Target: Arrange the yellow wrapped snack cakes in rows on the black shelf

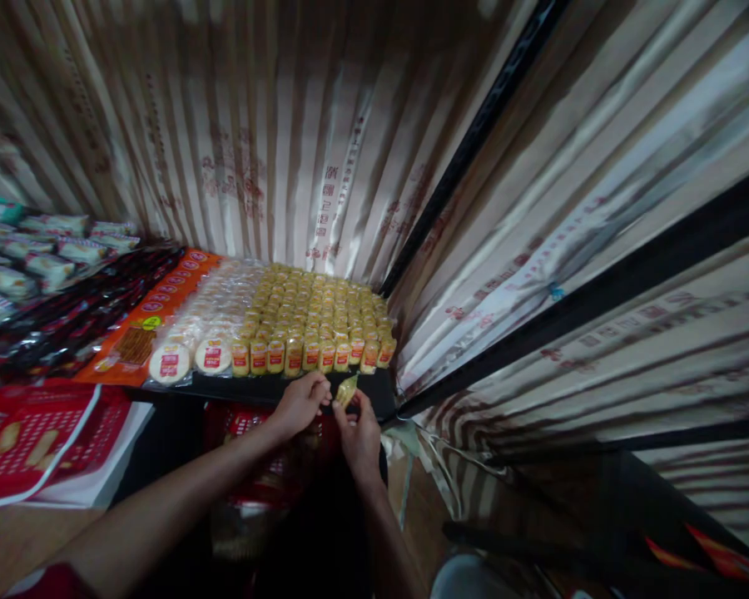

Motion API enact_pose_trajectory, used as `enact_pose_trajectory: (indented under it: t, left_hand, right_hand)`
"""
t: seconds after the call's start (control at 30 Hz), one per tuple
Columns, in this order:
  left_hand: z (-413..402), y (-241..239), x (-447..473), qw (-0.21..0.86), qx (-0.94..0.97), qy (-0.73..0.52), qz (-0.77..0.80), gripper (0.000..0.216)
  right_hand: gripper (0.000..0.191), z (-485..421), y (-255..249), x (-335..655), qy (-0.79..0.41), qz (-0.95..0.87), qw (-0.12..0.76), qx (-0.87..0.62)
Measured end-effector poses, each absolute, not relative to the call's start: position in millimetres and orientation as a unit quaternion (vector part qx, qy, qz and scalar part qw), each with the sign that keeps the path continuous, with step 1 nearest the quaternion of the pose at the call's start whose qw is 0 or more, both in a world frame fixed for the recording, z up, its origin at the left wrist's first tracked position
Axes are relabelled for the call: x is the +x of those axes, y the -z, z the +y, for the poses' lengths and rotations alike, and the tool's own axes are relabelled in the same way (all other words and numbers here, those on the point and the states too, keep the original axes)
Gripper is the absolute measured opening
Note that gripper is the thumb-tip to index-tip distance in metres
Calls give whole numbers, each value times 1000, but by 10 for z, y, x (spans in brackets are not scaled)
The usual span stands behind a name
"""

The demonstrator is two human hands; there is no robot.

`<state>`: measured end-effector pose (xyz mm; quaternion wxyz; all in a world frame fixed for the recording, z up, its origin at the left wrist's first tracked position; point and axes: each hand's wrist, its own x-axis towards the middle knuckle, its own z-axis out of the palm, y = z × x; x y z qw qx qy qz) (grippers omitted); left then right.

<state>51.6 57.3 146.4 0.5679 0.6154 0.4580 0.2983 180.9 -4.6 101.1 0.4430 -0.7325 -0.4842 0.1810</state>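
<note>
My right hand (360, 437) pinches a small yellow packaged snack (346, 389) between thumb and fingers, just off the front edge of the display. Close to its left side is my left hand (303, 403), its fingers curled together; what they hold, if anything, is hidden. Beyond both hands stand tight rows of matching yellow packaged snacks (309, 353) with red and white labels. Round white crackers in clear wrappers (213, 356) form rows to the left of them. The dark front edge of the shelf (374, 391) runs behind my fingers.
An orange snack bag (131, 341) and dark shiny packets (43, 316) lie farther left, with white packets (50, 266) beyond. A red basket (31, 433) with a white handle stands at lower left. Another red basket (268, 474) sits below my hands. Printed curtains (275, 166) and a black pole (537, 324) enclose the shelf.
</note>
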Motion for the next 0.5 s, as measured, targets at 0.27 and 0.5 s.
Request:
enact_pose_trajectory:
  t: [0.27, 0.5]
  left_hand:
    - [648, -1374, 894, 456, 699, -282, 473, 20]
    - [780, -1287, 1035, 418, 742, -296, 432, 27]
  right_hand:
    - [56, 426, -934, 2155, -40, -456, 416, -786]
    - [51, 606, -827, 2140, -15, -469, 417, -779]
